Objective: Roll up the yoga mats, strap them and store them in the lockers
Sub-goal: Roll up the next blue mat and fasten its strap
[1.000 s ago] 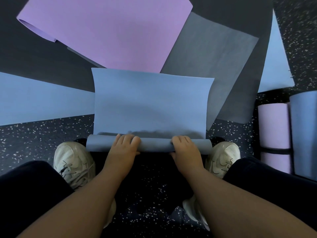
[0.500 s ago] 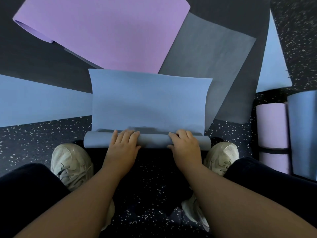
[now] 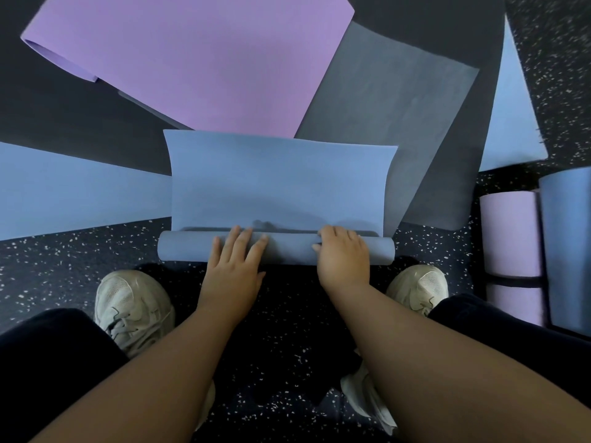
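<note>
the blue mat (image 3: 278, 183) looks like matt, smooth foam; the purple mat (image 3: 198, 59) likewise. the grey mat (image 3: 390, 100) shows a faintly brushed grain. the floor (image 3: 64, 260) is dark speckled rubber.

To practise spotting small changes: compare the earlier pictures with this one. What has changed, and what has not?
The left hand has flattened, its fingers now straight on the blue mat's roll; earlier they curled over it. The roll has moved slightly forward, away from the person. The right hand still curls over the roll. The purple mat and strapped rolled mat stayed put.
</note>
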Demonstrator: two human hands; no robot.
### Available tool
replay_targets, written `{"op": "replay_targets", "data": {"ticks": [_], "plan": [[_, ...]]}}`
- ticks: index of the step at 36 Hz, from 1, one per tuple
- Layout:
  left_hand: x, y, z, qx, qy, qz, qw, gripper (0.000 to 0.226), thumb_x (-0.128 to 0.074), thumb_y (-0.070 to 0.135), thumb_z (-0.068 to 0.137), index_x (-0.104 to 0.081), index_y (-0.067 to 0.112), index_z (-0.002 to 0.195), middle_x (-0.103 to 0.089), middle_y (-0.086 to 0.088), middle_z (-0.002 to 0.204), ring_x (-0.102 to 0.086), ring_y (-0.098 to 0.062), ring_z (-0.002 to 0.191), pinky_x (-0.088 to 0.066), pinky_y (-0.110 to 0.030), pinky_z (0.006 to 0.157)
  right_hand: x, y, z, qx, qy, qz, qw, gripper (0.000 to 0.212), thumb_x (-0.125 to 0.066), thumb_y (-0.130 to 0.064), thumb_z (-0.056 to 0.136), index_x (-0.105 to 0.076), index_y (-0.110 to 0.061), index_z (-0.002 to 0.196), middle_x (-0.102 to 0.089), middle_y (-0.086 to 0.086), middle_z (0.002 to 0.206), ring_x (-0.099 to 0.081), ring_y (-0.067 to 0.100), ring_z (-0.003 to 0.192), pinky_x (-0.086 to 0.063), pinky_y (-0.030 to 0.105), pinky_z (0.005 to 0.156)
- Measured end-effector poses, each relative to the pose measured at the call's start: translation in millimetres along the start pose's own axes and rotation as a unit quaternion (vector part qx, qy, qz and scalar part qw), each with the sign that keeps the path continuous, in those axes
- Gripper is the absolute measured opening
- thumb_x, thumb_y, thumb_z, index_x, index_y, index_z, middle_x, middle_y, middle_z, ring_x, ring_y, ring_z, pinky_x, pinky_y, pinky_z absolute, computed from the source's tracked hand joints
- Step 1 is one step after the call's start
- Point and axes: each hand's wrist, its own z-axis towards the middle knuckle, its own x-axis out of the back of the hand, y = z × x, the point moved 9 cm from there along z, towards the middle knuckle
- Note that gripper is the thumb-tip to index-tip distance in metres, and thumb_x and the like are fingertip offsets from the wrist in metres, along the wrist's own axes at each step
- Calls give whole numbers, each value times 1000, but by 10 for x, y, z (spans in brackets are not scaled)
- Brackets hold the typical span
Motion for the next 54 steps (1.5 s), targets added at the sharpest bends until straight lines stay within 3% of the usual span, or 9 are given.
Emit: {"op": "replay_targets", "data": {"ticks": [9, 13, 21, 27, 32, 39, 46, 51, 54], "plan": [[-32, -53, 163, 18, -39, -6, 999, 72, -74, 26, 81, -42, 13, 144, -39, -15, 150, -26, -34, 144, -23, -59, 112, 159, -14, -211, -30, 110, 14, 993, 41, -88, -17, 56, -69, -15, 92, -61, 7, 93, -56, 27, 83, -48, 35, 65], [-12, -70, 288, 28, -63, -26, 997, 69, -50, 36, 97, -13, 25, 154, -8, -1, 162, 7, -22, 149, 3, -47, 118, 105, -31, -304, -9, 105, 23, 994, 49, -86, -16, 56, -68, -17, 101, -61, 10, 100, -56, 29, 86, -49, 36, 68], [29, -110, 408, 34, -83, -17, 996, 71, -47, 42, 98, -6, 28, 154, -1, -3, 162, 7, -23, 149, 7, -47, 118, 72, -56, -186, -33, 109, 77, 991, 52, -80, 4, 57, -67, -11, 106, -60, 15, 106, -45, 29, 96, -53, 36, 75], [131, -58, 275, -11, 38, 0, 999, 80, -80, 19, 72, -42, 18, 142, -43, -23, 142, -41, -43, 132, -27, -60, 109, 51, -14, -23, -36, 33, 71, 996, 56, -55, -4, 91, -43, -18, 144, -37, 10, 144, -31, 29, 131, -31, 32, 106], [173, -4, 134, -34, 112, 0, 993, 81, -83, 11, 66, -43, 21, 136, -50, -25, 132, -45, -44, 126, -31, -57, 108, 71, -7, 87, -24, 20, 77, 997, 59, -49, -5, 96, -32, -20, 150, -29, 9, 150, -21, 26, 141, -21, 30, 114], [147, 1, 276, -6, 54, -20, 998, 88, -82, 10, 65, -38, 23, 140, -46, -21, 140, -35, -43, 136, -22, -57, 110, 106, 17, 189, -10, 3, 80, 997, 59, -45, -8, 98, -26, -19, 152, -30, 9, 149, -21, 26, 140, -24, 32, 112], [87, -32, 321, 11, -31, -5, 999, 83, -56, 18, 90, -6, 32, 154, -5, -10, 161, 8, -30, 149, 8, -46, 118, 177, -16, 249, -3, -14, 48, 999, 61, -47, -9, 96, -24, -17, 152, -32, 10, 147, -25, 26, 136, -19, 32, 114], [143, -57, 452, 14, -34, 7, 999, 84, -55, 17, 88, -6, 31, 155, -6, -9, 161, 8, -29, 149, 7, -45, 118, 351, -16, 177, -6, 160, 35, 986, 49, -78, -4, 68, -64, -9, 115, -60, 16, 114, -55, 33, 104, -44, 41, 90], [199, -71, 558, 19, -30, 4, 999, 84, -56, 18, 87, -8, 30, 155, -10, -9, 160, 5, -29, 149, 4, -46, 118, 325, 7, 114, -28, 192, 32, 980, 48, -79, -6, 60, -68, -14, 106, -61, 11, 110, -44, 25, 100, -36, 40, 84]]}}
